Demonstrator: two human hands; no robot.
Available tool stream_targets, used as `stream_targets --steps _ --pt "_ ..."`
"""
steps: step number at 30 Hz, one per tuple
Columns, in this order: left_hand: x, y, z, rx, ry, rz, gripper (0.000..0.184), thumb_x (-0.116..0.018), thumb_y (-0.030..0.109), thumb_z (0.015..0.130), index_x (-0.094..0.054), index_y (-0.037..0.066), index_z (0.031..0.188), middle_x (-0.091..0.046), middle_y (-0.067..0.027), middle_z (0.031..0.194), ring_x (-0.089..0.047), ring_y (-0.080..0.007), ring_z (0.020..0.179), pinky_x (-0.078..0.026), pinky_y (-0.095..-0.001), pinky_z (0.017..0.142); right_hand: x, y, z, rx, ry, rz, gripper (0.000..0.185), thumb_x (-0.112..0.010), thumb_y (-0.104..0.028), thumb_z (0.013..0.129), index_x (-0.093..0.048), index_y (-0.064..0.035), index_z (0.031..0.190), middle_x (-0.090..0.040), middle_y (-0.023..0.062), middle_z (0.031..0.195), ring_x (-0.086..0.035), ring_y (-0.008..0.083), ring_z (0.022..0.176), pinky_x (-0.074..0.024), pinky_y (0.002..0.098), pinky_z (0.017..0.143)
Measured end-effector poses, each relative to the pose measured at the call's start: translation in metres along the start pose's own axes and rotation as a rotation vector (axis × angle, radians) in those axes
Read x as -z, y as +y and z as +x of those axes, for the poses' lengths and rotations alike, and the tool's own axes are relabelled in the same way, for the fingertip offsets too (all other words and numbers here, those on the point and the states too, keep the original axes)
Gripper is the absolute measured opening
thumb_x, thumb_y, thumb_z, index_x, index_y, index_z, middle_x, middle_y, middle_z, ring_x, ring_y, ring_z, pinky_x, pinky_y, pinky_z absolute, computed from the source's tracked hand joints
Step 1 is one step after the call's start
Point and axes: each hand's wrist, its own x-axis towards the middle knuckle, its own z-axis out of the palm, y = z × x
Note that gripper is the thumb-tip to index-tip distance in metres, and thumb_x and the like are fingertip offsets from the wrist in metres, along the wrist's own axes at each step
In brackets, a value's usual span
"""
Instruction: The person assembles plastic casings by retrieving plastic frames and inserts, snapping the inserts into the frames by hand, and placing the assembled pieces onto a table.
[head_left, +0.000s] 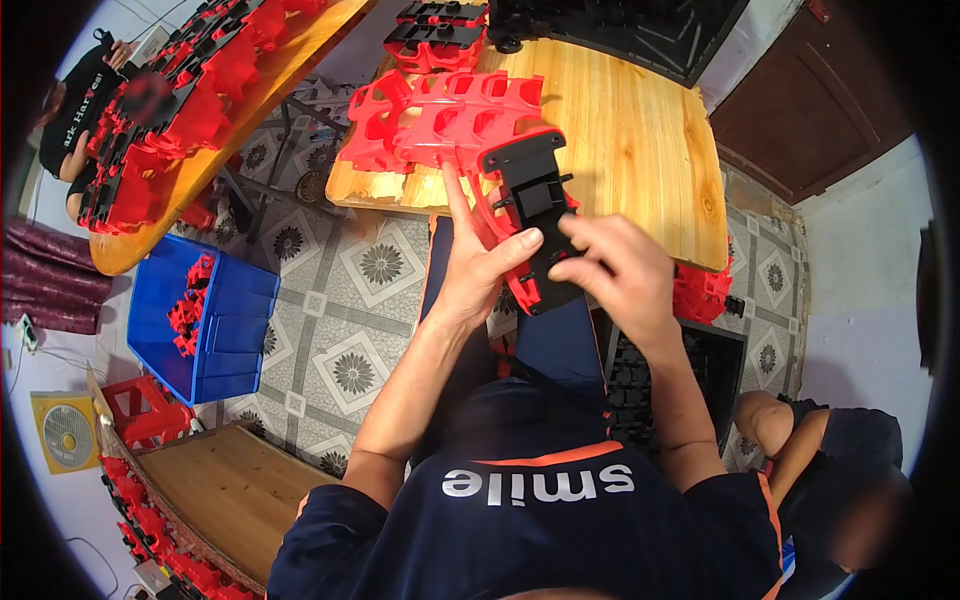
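My left hand (478,265) grips a red plastic frame (524,290) by its near side, thumb over the edge. A long black plastic plate (530,165) with a raised square block lies on that frame, and the pair is tilted above my lap at the table's front edge. My right hand (625,270) is closed in a pinch at the plate's right side; whatever lies between its fingertips is hidden. Just beyond, several red plastic frames (450,120) lie on the wooden table (640,150).
Red and black assemblies (435,35) and a black tray (630,35) are at the back. A blue bin (235,340) with red parts stands left. A black crate (720,360) sits right, near a crouching person (840,440). Another person (75,110) is behind the left table (270,105).
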Motion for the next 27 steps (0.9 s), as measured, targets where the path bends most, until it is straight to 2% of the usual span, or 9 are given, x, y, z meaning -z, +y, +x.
stream_targets --steps 1,3,5,9,13,15,20,24,27 --pt "-0.001 0.000 0.001 -0.003 0.001 0.004 0.119 -0.073 0.003 0.082 0.022 0.021 0.152 -0.032 -0.0202 0.148 -0.047 -0.0313 0.129 -0.046 -0.0429 0.103 0.001 0.003 0.003 -0.188 -0.029 0.139 0.040 -0.080 -0.014 0.075 -0.064 0.0001 0.108 -0.060 0.0116 0.089 -0.061 0.0230 0.074 -0.0505 0.0327 0.064" --pt "-0.005 -0.003 0.001 -0.018 -0.033 0.048 0.118 -0.072 0.004 0.082 0.022 0.021 0.152 -0.034 -0.0213 0.147 -0.047 -0.0312 0.130 -0.045 -0.0433 0.103 -0.008 0.014 0.022 -0.094 0.130 -0.036 0.042 -0.077 -0.022 0.082 -0.063 0.0002 0.115 -0.062 0.0089 0.094 -0.062 0.0154 0.080 -0.0502 0.0284 0.069" --pt "-0.007 -0.014 -0.003 -0.037 -0.048 0.127 0.109 -0.068 0.008 0.087 0.018 0.020 0.153 -0.037 -0.0207 0.145 -0.046 -0.0297 0.129 -0.044 -0.0417 0.104 -0.018 0.018 0.035 -0.528 0.025 0.918 0.042 -0.072 -0.023 0.088 -0.061 0.0009 0.121 -0.062 0.0058 0.103 -0.060 0.0117 0.089 -0.0496 0.0261 0.077" --pt "-0.008 -0.025 0.002 -0.230 0.146 0.371 0.069 -0.056 0.021 0.098 -0.015 0.004 0.151 -0.044 -0.0161 0.138 -0.045 -0.0230 0.128 -0.037 -0.0358 0.108 -0.031 0.007 0.041 -0.161 0.112 0.468 0.027 -0.064 -0.010 0.093 -0.061 0.0045 0.116 -0.061 0.0096 0.112 -0.058 0.0163 0.103 -0.0466 0.0275 0.088" --pt "0.000 -0.009 -0.006 -0.254 0.119 0.520 0.068 -0.057 0.025 0.098 -0.018 0.004 0.150 -0.038 -0.0166 0.141 -0.037 -0.0226 0.132 -0.032 -0.0344 0.110 -0.033 0.009 0.049 -0.130 0.038 0.364 0.031 -0.069 -0.013 0.087 -0.063 0.0034 0.112 -0.062 0.0112 0.114 -0.055 0.0228 0.110 -0.0415 0.0335 0.098" --pt "-0.010 0.011 -0.013 -0.181 0.120 0.344 0.068 -0.057 0.029 0.099 -0.018 0.007 0.150 -0.038 -0.0161 0.140 -0.036 -0.0215 0.132 -0.033 -0.0346 0.109 -0.035 0.008 0.058 -0.148 -0.031 0.652 0.032 -0.070 -0.015 0.085 -0.063 0.0023 0.111 -0.062 0.0113 0.116 -0.053 0.0244 0.113 -0.0389 0.0360 0.101" --pt "0.002 0.006 -0.029 -0.459 0.353 0.377 0.060 -0.060 0.031 0.097 -0.029 0.007 0.142 -0.047 -0.0119 0.128 -0.045 -0.0168 0.121 -0.037 -0.0327 0.104 -0.058 -0.018 0.066 0.052 -0.143 0.684 0.030 -0.064 -0.013 0.087 -0.063 0.0016 0.113 -0.055 0.0134 0.130 -0.050 0.0262 0.121 -0.0358 0.0367 0.106" --pt "0.025 0.050 -0.055 -0.738 0.738 0.287 0.053 -0.058 0.034 0.098 -0.032 0.008 0.137 -0.046 -0.0096 0.126 -0.044 -0.0157 0.116 -0.037 -0.0328 0.103 -0.088 -0.019 0.053 -0.080 -0.575 1.036 0.124 -0.068 -0.073 0.066 -0.018 0.0008 0.152 -0.031 0.0205 0.151 -0.031 0.0297 0.141 -0.0286 0.0402 0.114" --pt "0.027 0.079 -0.085 -0.766 0.710 0.040 0.078 -0.065 0.039 0.093 -0.017 0.012 0.148 -0.041 -0.0091 0.136 -0.042 -0.0189 0.126 -0.034 -0.0341 0.108 -0.114 -0.036 0.028 -0.116 -0.657 1.090 0.086 -0.077 -0.029 0.084 -0.030 0.0025 0.148 -0.045 0.0143 0.141 -0.047 0.0222 0.127 -0.0368 0.0350 0.108"
